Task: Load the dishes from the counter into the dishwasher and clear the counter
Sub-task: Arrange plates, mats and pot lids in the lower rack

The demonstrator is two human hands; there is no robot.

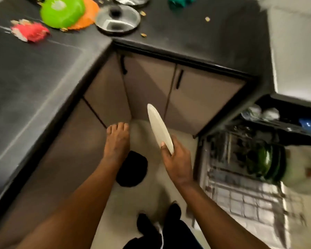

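My right hand (176,159) gripped round white plate (159,127) edge-on by near rim; looked light, stiff, breakable, slippery. Left hand (117,139) hung flat, open, empty.

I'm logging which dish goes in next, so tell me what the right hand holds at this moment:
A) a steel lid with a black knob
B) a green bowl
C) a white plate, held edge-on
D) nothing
C: the right hand has its grip on the lower edge of a white plate, held edge-on over the floor beside the open dishwasher. The green bowl and steel lid sit on the counter.
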